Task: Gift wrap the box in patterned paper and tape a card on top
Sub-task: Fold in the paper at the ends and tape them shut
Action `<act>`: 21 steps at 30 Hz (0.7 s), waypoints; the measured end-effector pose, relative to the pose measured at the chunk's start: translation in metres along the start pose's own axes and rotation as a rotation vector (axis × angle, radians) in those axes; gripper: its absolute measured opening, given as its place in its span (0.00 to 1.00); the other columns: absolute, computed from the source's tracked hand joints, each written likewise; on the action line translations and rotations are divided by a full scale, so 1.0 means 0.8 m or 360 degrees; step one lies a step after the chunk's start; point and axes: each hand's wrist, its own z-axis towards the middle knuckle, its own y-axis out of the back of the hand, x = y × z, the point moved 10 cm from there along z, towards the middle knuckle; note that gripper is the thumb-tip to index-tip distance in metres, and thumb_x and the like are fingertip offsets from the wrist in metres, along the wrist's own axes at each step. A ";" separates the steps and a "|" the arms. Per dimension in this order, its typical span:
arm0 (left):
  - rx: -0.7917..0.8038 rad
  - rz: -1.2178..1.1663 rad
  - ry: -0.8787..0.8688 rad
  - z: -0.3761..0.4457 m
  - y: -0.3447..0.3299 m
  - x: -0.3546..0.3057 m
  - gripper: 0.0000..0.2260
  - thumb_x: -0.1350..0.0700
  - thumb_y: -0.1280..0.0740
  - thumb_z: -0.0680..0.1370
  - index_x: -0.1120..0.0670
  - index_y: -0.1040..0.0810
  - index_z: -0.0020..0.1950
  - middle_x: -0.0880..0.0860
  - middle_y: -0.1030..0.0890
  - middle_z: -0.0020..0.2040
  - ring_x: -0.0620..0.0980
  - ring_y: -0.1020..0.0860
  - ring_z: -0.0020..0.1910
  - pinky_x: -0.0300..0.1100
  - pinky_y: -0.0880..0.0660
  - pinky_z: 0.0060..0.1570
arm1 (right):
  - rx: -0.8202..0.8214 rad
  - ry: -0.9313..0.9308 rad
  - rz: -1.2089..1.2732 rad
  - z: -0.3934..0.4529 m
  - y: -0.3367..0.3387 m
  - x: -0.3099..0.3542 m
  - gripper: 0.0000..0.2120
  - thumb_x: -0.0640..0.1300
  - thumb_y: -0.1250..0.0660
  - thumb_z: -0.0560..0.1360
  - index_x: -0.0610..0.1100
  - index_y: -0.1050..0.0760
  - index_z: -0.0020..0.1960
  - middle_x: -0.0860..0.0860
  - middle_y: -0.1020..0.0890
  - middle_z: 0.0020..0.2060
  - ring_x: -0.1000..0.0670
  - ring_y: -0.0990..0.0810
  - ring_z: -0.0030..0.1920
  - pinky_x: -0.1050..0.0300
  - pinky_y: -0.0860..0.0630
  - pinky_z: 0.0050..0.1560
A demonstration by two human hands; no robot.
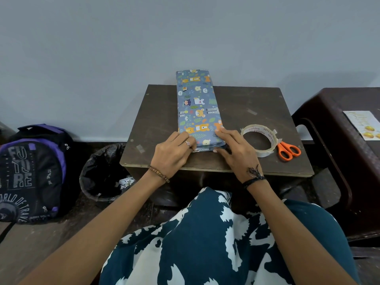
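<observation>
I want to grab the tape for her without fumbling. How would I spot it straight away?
Start at the small dark wooden table against the wall, with the long wrapped box lying on it. Just right of her right hand sits the tape roll. It is a pale translucent ring, unlike the orange-handled scissors touching its right side.

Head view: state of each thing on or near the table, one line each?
Box: wrapped in patterned paper, flat on table.
Left hand: fingers pressing the near end.
Right hand: fingers pressing the near end.
Tape roll: lying flat, untouched.
Scissors: closed.
Card: on side stool, unattached.
Backpack: zipped.
</observation>
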 end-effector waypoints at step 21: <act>0.0323 -0.0593 0.0240 0.003 -0.041 0.033 0.18 0.49 0.35 0.74 0.59 0.20 0.57 0.56 0.20 0.59 0.52 0.24 0.60 0.42 0.37 0.67 | 0.0016 -0.0064 0.0171 0.007 0.004 -0.005 0.16 0.41 0.32 0.72 0.41 0.22 0.59 0.48 0.20 0.51 0.52 0.21 0.53 0.62 0.25 0.49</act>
